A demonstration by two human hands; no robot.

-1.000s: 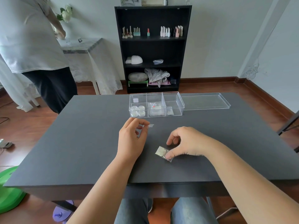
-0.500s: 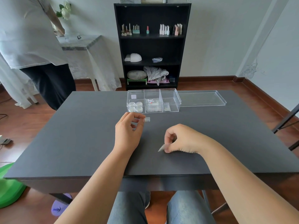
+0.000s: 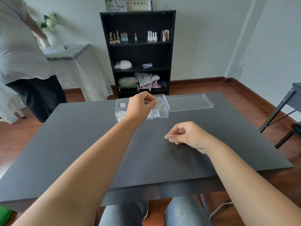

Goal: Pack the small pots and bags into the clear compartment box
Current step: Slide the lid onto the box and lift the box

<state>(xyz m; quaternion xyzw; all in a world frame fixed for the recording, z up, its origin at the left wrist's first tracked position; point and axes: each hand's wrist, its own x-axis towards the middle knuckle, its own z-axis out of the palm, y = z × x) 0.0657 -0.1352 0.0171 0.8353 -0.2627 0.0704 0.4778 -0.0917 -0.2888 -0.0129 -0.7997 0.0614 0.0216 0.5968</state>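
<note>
The clear compartment box stands open at the far middle of the dark table. Small round pots lie in its left compartment and a small bag in a front right one. My left hand hovers over the box, pinching a small clear bag above the right compartments. My right hand is lifted a little above the table, nearer to me, fingers pinched on another small bag seen edge-on.
The box's clear lid lies flat to the right of the box. A person in a white top stands at the far left by a cloth-covered side table. A black shelf stands behind, and a dark chair at right.
My left hand has carried its small bag from the table's middle forward to above the box. My right hand has picked its bag up off the table.
</note>
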